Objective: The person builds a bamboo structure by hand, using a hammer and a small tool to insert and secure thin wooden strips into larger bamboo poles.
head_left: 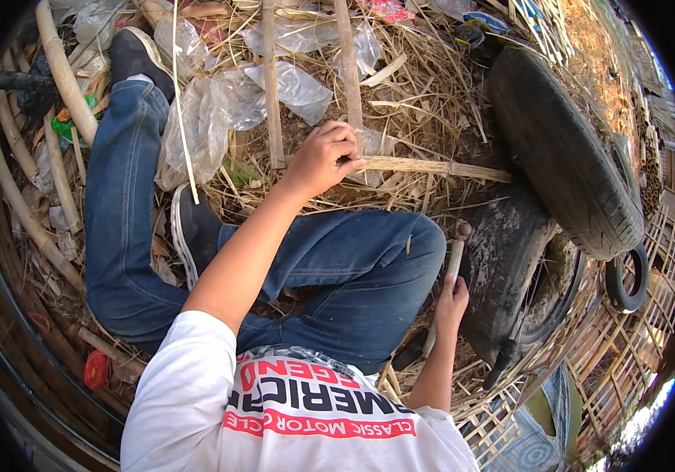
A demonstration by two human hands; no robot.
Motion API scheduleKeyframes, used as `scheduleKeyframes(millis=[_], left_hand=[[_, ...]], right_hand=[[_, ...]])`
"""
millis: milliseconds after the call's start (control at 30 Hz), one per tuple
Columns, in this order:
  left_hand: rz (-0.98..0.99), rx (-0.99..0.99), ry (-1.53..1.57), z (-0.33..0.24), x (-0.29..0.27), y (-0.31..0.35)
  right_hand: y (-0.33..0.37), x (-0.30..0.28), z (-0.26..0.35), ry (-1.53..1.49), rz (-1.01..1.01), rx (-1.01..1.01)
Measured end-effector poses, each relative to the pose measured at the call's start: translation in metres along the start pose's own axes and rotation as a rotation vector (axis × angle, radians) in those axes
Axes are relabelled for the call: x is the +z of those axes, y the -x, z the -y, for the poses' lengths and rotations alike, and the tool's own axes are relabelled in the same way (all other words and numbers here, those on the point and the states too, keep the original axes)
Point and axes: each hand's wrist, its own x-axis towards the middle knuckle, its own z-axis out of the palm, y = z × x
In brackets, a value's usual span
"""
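My left hand (325, 160) is closed around the corner of a frame of flat bamboo slats (404, 164), where a crosswise slat meets a lengthwise one. Two long slats run away from me, and the crosswise slat reaches right toward the tires. Beside my bent right knee, my right hand (451, 301) grips the pale handle of a hammer (455, 258). Its small, rusty, rounded head points up and away from me, apart from the bamboo. My left fingers partly hide the corner joint.
A worn tire (561, 149) leans on another dirty tire (502, 267) at my right. Crumpled clear plastic (211, 118), straw and bamboo scraps cover the ground. Curved bamboo poles (19, 189) lie at the left. Woven bamboo lattice (620, 370) stands at the lower right.
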Motion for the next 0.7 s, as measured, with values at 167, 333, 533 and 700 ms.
scheduleKeyframes(millis=[167, 333, 533, 700], left_hand=[[0.01, -0.002, 0.017, -0.002, 0.0, -0.002], [0.017, -0.012, -0.01, -0.002, 0.0, -0.001], [-0.013, -0.035, -0.031, -0.005, -0.003, -0.002], [-0.02, -0.043, -0.06, -0.004, 0.003, 0.001]], right_hand=[[0.013, -0.017, 0.022, -0.245, -0.042, -0.087], [0.023, -0.022, 0.074, -0.283, -0.005, -0.256], [0.038, 0.002, 0.131, -0.36, 0.316, -0.321], [0.039, 0.027, 0.157, -0.261, 0.381, -0.323]])
